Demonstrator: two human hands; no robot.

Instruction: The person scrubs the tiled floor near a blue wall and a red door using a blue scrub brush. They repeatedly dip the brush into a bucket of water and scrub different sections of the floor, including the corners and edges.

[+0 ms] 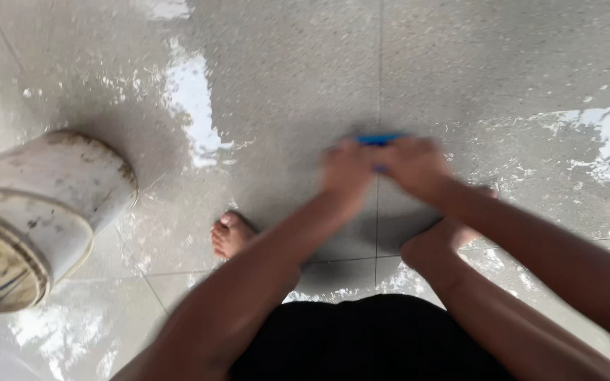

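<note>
Both my hands press together on a blue scrubbing brush (379, 140) held against the wet grey tiled floor (291, 77). My left hand (345, 173) grips its left side and my right hand (412, 164) covers its right side. Only a thin blue edge of the brush shows above the fingers; the rest is hidden. The hands are blurred by motion.
A worn white bucket (33, 212) stands at the left, its rim toward the camera. My bare left foot (229, 234) rests on the tiles below the hands, my right leg (439, 243) is bent beside it. Puddles of water shine at upper left and far right.
</note>
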